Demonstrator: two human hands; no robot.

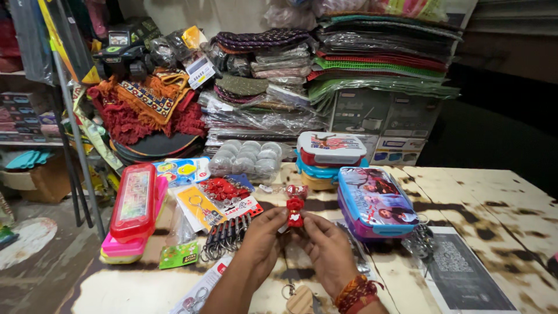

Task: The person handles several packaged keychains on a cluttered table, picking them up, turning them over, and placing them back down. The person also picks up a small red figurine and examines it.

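Note:
Both my hands meet over the table's front middle, holding a small red teddy-bear keychain (295, 211) with a white heart on its chest. My left hand (263, 235) pinches it from the left and my right hand (325, 244) from the right; red and orange threads circle the right wrist. Under and left of my hands lie cards of keychains with metal clips (228, 232). A wooden heart-shaped keychain (300, 300) lies below my wrists.
A blue and purple printed lunch box (375, 203) sits right of my hands, stacked lunch boxes (329, 158) behind it. Red and pink pencil cases (135, 203) lie at left. Folded mats and packaged goods (378, 58) pile up at the back. A printed sheet (462, 273) lies at right.

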